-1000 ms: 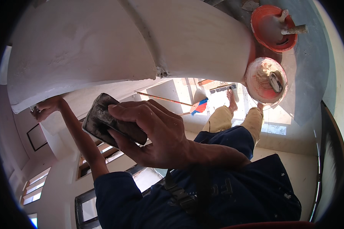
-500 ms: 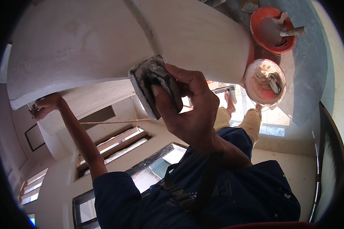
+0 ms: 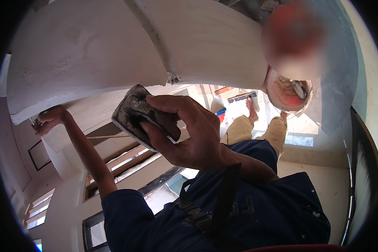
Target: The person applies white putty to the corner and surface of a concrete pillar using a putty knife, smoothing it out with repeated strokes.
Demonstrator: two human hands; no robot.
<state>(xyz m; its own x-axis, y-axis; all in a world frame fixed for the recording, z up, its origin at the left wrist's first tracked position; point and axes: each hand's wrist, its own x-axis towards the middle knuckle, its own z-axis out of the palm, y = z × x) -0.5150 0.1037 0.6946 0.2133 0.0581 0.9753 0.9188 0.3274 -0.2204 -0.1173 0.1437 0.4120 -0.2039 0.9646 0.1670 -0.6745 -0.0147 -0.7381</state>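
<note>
Closed around a small plaster float [image 3: 132,112], dark and caked with grey plaster, my right hand [image 3: 193,130] holds it just below the lower edge of a white plastered beam [image 3: 92,50]. A gap separates the float from the beam. My left hand [image 3: 50,119] reaches out to the far left, fingers curled at the beam's lower corner; they partly hide what they touch. A raised seam [image 3: 151,38] runs down the beam and ends in a rough lump of plaster [image 3: 172,78] above the float.
Below right stands a bucket [image 3: 287,110] with pale plaster residue and a tool [image 3: 299,89] inside. A blurred patch covers a reddish container [image 3: 294,33] above it. My bare feet [image 3: 252,110] stand below. Window frames [image 3: 130,161] line the wall at lower left.
My right hand and the float have moved left and slightly down, away from the seam, uncovering the rough lump at its end. The left hand has stayed at the corner.
</note>
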